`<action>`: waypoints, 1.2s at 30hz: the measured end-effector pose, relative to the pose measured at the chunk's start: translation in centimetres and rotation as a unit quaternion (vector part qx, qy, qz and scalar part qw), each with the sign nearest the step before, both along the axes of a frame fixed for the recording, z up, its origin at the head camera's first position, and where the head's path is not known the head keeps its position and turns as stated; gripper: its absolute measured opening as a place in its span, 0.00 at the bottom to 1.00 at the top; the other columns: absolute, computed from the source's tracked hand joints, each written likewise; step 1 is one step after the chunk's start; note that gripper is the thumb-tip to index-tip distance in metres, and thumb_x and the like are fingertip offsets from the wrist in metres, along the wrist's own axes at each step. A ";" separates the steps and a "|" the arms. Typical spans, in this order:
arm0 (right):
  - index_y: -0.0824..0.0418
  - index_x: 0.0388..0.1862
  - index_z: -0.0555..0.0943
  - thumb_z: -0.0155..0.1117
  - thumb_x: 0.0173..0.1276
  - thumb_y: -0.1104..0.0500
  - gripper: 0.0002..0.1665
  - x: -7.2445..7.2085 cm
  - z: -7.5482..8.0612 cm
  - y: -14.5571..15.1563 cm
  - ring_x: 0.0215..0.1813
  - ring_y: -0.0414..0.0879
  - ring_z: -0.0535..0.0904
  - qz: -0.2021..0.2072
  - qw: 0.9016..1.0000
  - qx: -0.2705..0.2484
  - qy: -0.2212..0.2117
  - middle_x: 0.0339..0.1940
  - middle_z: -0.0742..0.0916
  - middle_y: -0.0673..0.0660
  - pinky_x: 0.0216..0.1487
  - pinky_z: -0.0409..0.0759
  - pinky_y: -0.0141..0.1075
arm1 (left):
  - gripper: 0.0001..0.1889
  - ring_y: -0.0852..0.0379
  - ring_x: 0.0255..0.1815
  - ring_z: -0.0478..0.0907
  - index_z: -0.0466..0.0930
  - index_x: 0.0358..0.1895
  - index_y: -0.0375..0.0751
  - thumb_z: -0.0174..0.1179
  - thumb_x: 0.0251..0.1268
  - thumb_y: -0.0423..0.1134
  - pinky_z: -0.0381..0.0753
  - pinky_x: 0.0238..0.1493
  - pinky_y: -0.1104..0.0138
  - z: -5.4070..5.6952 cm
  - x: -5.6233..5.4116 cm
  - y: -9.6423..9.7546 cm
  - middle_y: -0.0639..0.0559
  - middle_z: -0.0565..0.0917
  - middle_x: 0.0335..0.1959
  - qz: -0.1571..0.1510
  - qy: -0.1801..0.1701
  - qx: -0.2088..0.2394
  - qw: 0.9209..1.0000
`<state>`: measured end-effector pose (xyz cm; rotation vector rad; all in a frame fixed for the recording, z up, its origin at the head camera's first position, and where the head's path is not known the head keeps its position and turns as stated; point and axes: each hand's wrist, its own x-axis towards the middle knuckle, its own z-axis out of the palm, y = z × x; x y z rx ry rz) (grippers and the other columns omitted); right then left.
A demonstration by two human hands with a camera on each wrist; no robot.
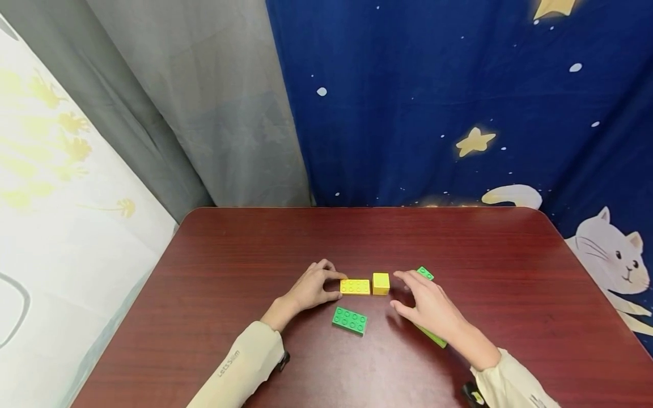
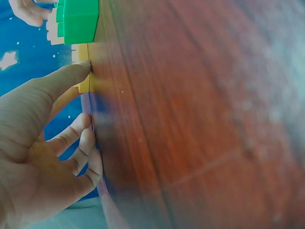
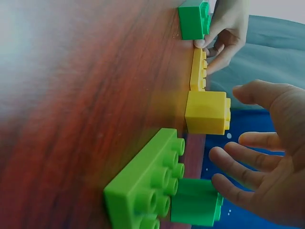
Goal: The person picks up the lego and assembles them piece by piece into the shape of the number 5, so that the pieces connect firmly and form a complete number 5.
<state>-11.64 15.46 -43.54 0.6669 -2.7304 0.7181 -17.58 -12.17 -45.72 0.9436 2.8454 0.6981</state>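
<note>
A thin yellow toy building brick [image 1: 355, 287] lies flat on the table, studs up. My left hand [image 1: 316, 286] pinches its left end between thumb and forefinger; the other fingers are loosely bent. Just to its right stands a taller yellow brick [image 1: 381, 284], a small gap apart in the head view. My right hand [image 1: 431, 303] hovers right of that brick with fingers spread, holding nothing. Partly hidden beneath this hand is a flat light green brick [image 3: 143, 186]. A small green brick [image 1: 425, 273] sits beyond the right fingers.
Nearer the body, a green eight-stud brick [image 1: 349, 321] lies in front of the thin yellow one. All stand on a dark red wooden table [image 1: 245, 243]. Behind its far edge hang a grey curtain [image 1: 229, 113] and a blue patterned curtain [image 1: 408, 113].
</note>
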 end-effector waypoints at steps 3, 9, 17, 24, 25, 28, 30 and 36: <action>0.65 0.55 0.75 0.73 0.51 0.53 0.33 -0.7 0.0 -0.6 0.37 0.45 0.76 0.002 1.000 0.014 -0.016 0.45 0.81 0.57 0.35 0.77 0.40 | 0.19 0.55 0.39 0.66 0.82 0.51 0.50 0.68 0.54 0.44 0.68 0.44 0.62 -0.1 0.0 0.0 0.52 0.72 0.43 -0.001 -0.001 0.004 1.000; 0.67 0.54 0.75 0.74 0.49 0.58 0.32 -1.8 -0.2 -1.8 0.33 0.45 0.81 -0.017 0.998 0.004 -0.065 0.44 0.83 0.60 0.34 0.79 0.40 | 0.19 0.57 0.39 0.66 0.82 0.51 0.51 0.68 0.54 0.44 0.69 0.43 0.63 0.0 -0.1 0.0 0.54 0.71 0.42 0.000 -0.008 0.004 1.000; 0.65 0.45 0.76 0.69 0.48 0.65 0.23 -2.6 -1.1 -2.6 0.28 0.41 0.71 -0.042 0.996 -0.008 -0.082 0.29 0.77 0.52 0.28 0.71 0.35 | 0.19 0.57 0.41 0.67 0.82 0.51 0.52 0.68 0.54 0.45 0.71 0.43 0.63 0.3 0.2 0.2 0.54 0.71 0.44 0.010 -0.020 0.000 1.000; 0.63 0.43 0.76 0.69 0.50 0.65 0.20 -3.0 -1.3 -2.7 0.29 0.43 0.75 -0.049 0.993 -0.026 -0.107 0.32 0.78 0.53 0.29 0.74 0.36 | 0.19 0.57 0.40 0.67 0.83 0.50 0.53 0.69 0.53 0.45 0.71 0.43 0.63 0.3 0.1 0.2 0.55 0.71 0.43 0.020 -0.025 0.001 0.999; 0.63 0.43 0.76 0.69 0.50 0.65 0.20 -3.1 -1.2 -2.7 0.29 0.43 0.76 -0.051 0.992 -0.032 -0.110 0.32 0.78 0.53 0.29 0.74 0.36 | 0.19 0.57 0.40 0.67 0.83 0.50 0.53 0.69 0.53 0.45 0.71 0.43 0.63 0.3 0.0 0.2 0.55 0.71 0.43 0.021 -0.026 0.002 0.999; 0.63 0.43 0.76 0.70 0.49 0.65 0.20 -3.1 -1.0 -2.7 0.27 0.42 0.76 -0.054 0.991 -0.043 -0.110 0.32 0.78 0.53 0.28 0.74 0.35 | 0.18 0.57 0.40 0.67 0.83 0.50 0.54 0.69 0.53 0.45 0.71 0.43 0.63 0.3 -0.1 0.2 0.55 0.71 0.43 0.021 -0.026 0.005 0.999; 0.63 0.43 0.76 0.70 0.49 0.65 0.21 -3.1 -0.9 -2.8 0.27 0.41 0.74 -0.053 0.992 -0.049 -0.107 0.32 0.79 0.53 0.28 0.73 0.35 | 0.18 0.57 0.40 0.67 0.83 0.50 0.54 0.69 0.53 0.46 0.71 0.43 0.64 0.2 -0.2 0.2 0.55 0.71 0.43 0.022 -0.027 0.004 0.999; 0.61 0.44 0.77 0.70 0.49 0.62 0.21 -3.2 -0.8 -3.2 0.25 0.40 0.69 -0.059 0.992 -0.051 -0.096 0.29 0.78 0.52 0.26 0.70 0.35 | 0.18 0.57 0.40 0.67 0.83 0.50 0.54 0.69 0.53 0.45 0.71 0.43 0.64 -0.1 -0.2 0.1 0.56 0.71 0.43 0.025 -0.036 0.005 0.999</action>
